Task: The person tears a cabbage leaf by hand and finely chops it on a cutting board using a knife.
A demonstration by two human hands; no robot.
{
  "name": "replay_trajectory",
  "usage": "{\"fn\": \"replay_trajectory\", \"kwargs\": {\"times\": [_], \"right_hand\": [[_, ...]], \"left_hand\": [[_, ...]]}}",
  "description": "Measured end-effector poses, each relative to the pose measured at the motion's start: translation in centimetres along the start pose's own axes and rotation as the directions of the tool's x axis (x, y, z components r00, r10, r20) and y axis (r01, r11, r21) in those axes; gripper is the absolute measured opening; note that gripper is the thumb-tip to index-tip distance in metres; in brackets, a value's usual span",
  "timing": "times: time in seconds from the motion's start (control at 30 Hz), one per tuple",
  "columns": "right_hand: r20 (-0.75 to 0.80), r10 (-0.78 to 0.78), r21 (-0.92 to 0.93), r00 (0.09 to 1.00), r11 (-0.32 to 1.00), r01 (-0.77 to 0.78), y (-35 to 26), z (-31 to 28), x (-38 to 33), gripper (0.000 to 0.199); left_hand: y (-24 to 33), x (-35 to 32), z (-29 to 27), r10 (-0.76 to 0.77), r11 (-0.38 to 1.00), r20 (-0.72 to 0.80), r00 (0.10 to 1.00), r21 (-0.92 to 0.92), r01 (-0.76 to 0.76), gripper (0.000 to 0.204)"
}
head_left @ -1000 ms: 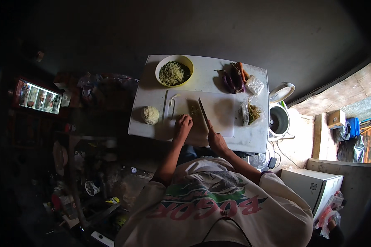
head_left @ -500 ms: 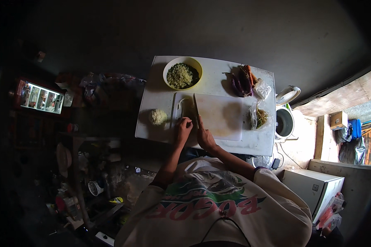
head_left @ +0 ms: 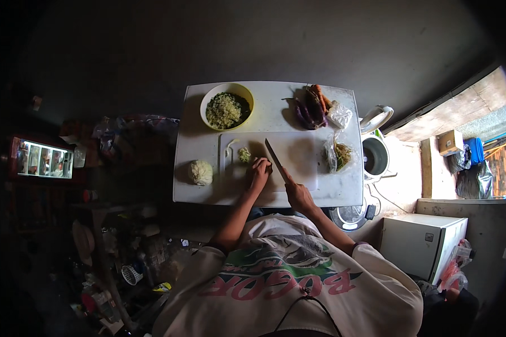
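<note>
My right hand (head_left: pixel 299 196) is wrapped round the handle of a kitchen knife (head_left: pixel 275 155), its blade slanting up and left over the white cutting board (head_left: pixel 303 147). Just left of the blade, my left hand (head_left: pixel 260 170) has its fingers curled together on the board; what they hold, if anything, is hidden. Beyond that hand lies a small pile of pale green chopped pieces (head_left: pixel 244 155), with a pale strip (head_left: pixel 230 145) farther left. A round, pale cabbage-like head (head_left: pixel 200 172) rests on the table left of the board.
On the white table (head_left: pixel 270 98), a yellow bowl (head_left: pixel 251 101) of chopped greens and pale bits stands far left. Purple eggplants (head_left: pixel 309 112), carrots (head_left: pixel 317 92) and a plastic-wrapped bundle (head_left: pixel 339 155) lie right. An open rice cooker (head_left: pixel 375 157) stands past the right edge.
The knife has gone from nearly straight to slanted, and my right hand has moved away from my left. The chopped pile now shows plainly beyond my left hand. The whole view has shifted.
</note>
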State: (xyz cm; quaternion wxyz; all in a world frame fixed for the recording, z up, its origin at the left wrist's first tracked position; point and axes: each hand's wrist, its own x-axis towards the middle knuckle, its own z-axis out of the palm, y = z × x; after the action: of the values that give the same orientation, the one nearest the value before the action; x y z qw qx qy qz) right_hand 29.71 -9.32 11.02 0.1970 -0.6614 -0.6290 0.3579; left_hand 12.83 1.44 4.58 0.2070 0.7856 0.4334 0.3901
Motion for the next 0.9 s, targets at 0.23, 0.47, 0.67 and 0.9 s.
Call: {"fn": "replay_trajectory", "kwargs": {"times": [0.23, 0.47, 0.67, 0.9], "right_hand": [[0.063, 0.01, -0.131, 0.998, 0.991, -0.001, 0.7, -2.7, -2.7, 0.071], [0.13, -0.015, -0.185, 0.991, 0.982, 0.039, 0.8, -3.8, -4.5, 0.075], [0.172, 0.028, -0.183, 0.985, 0.983, 0.004, 1.4, -3.3, -4.5, 0.079], [0.03, -0.135, -0.09, 0.99, 0.987, 0.137, 3.3, 0.3, -1.0, 0.073]], "left_hand": [[0.8, 0.3, 0.5, -0.046, 0.993, 0.049, 0.998, 0.108, 0.041, 0.015], [-0.2, -0.9, 1.7, -0.044, 0.987, -0.034, 0.998, 0.152, 0.048, 0.012], [-1.1, -1.3, 2.1, -0.079, 0.993, -0.051, 0.996, 0.081, 0.083, 0.025], [-0.2, -0.8, 2.0, -0.054, 0.995, -0.071, 0.996, 0.078, 0.059, 0.022]]}}
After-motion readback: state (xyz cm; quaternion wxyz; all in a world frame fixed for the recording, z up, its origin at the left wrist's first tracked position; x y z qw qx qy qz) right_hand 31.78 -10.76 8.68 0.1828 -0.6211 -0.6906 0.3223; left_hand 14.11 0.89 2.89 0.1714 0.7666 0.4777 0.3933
